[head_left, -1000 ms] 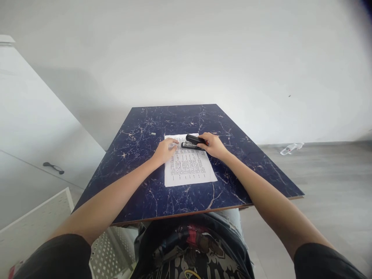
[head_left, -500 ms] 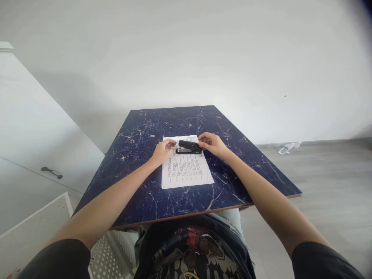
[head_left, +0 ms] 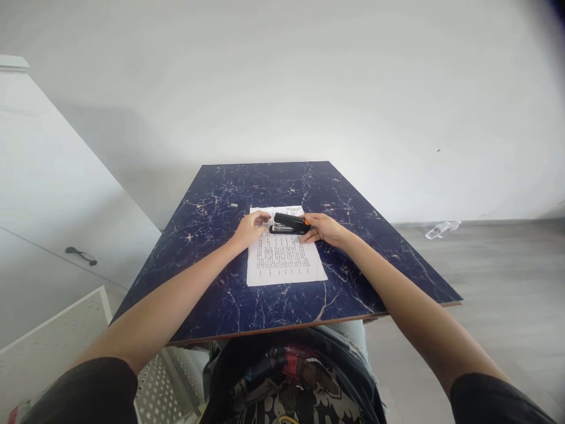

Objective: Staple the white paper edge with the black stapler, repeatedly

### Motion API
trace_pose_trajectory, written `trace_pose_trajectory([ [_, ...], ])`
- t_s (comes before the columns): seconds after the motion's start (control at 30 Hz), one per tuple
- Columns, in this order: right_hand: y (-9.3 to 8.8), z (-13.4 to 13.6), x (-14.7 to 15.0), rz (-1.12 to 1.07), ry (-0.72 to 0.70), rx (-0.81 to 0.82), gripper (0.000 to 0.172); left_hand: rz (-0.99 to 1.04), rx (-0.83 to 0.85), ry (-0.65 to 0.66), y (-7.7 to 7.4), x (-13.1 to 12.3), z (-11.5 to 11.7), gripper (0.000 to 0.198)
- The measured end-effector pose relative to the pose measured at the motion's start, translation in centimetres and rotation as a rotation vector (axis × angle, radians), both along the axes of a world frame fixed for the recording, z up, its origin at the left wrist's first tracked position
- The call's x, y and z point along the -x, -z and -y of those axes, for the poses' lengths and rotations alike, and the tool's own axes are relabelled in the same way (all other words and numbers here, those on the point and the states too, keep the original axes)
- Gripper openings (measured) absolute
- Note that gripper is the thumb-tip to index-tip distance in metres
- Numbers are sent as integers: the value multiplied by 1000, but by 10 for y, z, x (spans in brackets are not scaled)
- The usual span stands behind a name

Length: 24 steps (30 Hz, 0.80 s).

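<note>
A black stapler [head_left: 289, 224] with an orange spot at its right end is over the upper part of a printed paper sheet [head_left: 286, 259]. Its top arm is raised a little from its base. My right hand [head_left: 324, 228] grips the stapler's right end, thumb along the top edge and fingers by the lower side. At the stapler's left end, my left hand [head_left: 251, 228] is by the paper's left edge, fingers apart and slightly curled, with a small gap to the stapler. Nothing shows in that hand.
The sheet lies on a dark blue marbled table [head_left: 212, 300]. A small pale green piece [head_left: 233, 205] lies beyond my left hand. A white cabinet [head_left: 53, 176] stands at the left, and a clear plastic bottle [head_left: 442, 229] lies on the floor to the right.
My right hand has shifted from touching the stapler's right tip to holding that end, with fingers now at its near side. The left hand has barely moved.
</note>
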State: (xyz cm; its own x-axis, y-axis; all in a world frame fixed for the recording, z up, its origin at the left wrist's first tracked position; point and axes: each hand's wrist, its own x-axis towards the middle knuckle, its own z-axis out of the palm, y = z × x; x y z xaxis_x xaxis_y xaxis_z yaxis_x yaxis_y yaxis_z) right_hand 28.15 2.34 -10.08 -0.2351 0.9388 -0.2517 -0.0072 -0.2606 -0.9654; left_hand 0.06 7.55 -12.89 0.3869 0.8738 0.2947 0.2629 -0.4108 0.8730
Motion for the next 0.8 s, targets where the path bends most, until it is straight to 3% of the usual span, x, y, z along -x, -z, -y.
trace_pose_trajectory([
  [0.17, 1, 1, 3, -15, 45, -4, 18, 249, 141, -59, -2, -1, -3, 23],
  [0.43, 1, 0, 3, 1, 61, -5, 17, 572, 321, -179, -5, -2, -1, 66],
  [0.8, 2, 1, 3, 3, 40, -21, 19, 687, 345, -189, -4, -2, -3, 66],
])
